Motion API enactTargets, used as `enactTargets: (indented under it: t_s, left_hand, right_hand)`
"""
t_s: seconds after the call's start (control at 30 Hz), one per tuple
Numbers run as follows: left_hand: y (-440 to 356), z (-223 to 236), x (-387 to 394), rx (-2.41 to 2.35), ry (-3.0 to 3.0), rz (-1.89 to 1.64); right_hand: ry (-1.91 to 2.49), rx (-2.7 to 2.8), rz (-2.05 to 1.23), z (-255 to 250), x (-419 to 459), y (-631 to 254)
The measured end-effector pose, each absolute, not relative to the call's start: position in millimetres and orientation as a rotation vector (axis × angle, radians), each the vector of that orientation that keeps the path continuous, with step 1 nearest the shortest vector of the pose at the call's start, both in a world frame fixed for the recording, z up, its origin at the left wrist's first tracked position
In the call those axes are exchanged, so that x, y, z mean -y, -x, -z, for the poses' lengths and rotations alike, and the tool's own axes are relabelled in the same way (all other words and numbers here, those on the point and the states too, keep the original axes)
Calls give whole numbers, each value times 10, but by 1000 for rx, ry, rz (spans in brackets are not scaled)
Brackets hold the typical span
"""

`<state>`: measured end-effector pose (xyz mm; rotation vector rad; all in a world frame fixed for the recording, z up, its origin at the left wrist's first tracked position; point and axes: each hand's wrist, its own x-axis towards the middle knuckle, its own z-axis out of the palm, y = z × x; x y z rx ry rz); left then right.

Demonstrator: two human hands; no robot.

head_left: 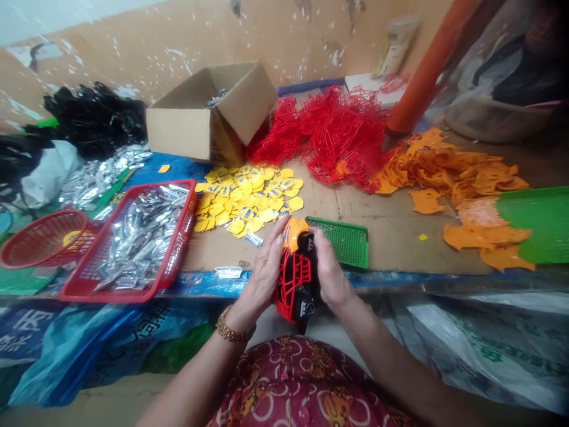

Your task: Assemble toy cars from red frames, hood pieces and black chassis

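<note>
My left hand [265, 267] and my right hand [331, 276] grip a black toy car body [309, 279] from both sides, close above the table's front edge. A red plastic lattice frame [292, 290] lies along its side, and an orange plastic piece [294, 233] sits at its top end. Just beyond my hands lies a green plastic mesh panel [340, 240]. A pile of yellow plastic pieces [244, 198] spreads to the upper left, while a heap of red lattice frames [329, 133] and scattered orange pieces [448, 169] lie farther back.
A red crate of silver foil packets [180, 237] stands left of my hands, beside a round red basket [44, 237]. An open cardboard box [182, 121] and black bundles [93, 121] sit behind. An orange pole [427, 77] rises at the back right, and a green tray [537, 225] lies right.
</note>
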<state>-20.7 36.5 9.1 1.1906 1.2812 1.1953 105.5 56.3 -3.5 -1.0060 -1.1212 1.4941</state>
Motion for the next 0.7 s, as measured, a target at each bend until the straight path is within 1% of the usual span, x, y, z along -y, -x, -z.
enactTargets:
  t_s: [0.1, 0.23, 0.3, 0.4, 0.47, 0.57, 0.7]
  left_hand:
    - [194, -98, -367, -1262, -1136, -1219]
    - [167, -144, -338, -1325, -1182, -1220]
    - [155, -160, -319, -1360, -1208, -1216]
    - [129, -160, -289, -1410, -1305, -1231]
    - [101, -150, -271, -1441, -1404, -1266]
    - [56, -140, -251, -1465, -1534, -1303]
    - [40, -133, -244, -1486, -1566, -1262]
  right_hand:
    - [1102, 1299, -1398, -86, -525, -1143]
    - [1305, 1535, -1152, -182, -462, -1278]
    - [1357, 1675, -1092, -205, -435, -1315]
    - [1365, 1805, -1071, -242, -418, -1309]
    - [1372, 1783, -1062, -264, -438, -1276]
    - [1362, 1685, -1157, -264, -509, -1227]
    - [1263, 1535, -1302, -183, -583, -1214]
